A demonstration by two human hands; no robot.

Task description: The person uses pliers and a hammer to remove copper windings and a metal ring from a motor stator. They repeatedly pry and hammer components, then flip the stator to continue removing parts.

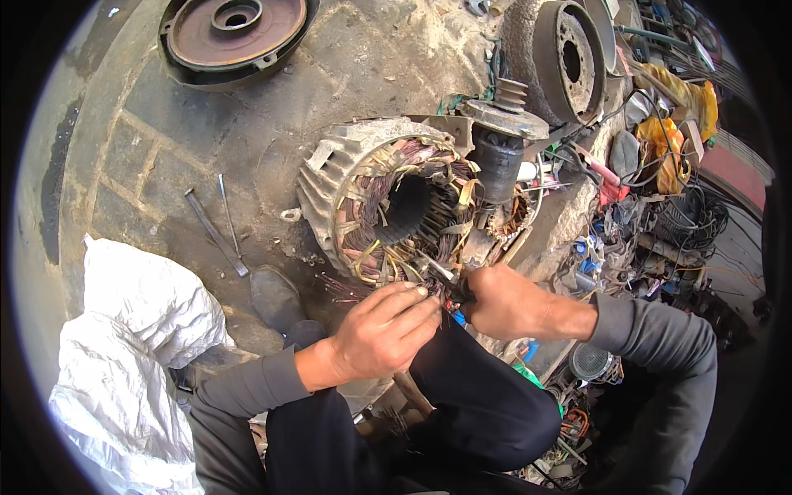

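A motor stator [330, 181] with a finned grey housing lies on its side in front of me, its open bore facing me. Copper windings [359, 235], tied with pale tape, ring the bore, and loose wire ends [334, 289] stick out below. My right hand [511, 304] is closed round the dark handles of pliers [441, 271], whose metal jaws reach the lower edge of the windings. Beside them my left hand [388, 326] is closed, fingers pressed together on a bundle of winding wires; its fingertips partly hide the wires.
A chisel [216, 233] and a thin rod [228, 213] lie left of the stator. A round motor cover [272, 37] sits at the far left. A rotor [499, 161] stands right of the stator, near cables and scrap. A white sack [124, 355] lies near left.
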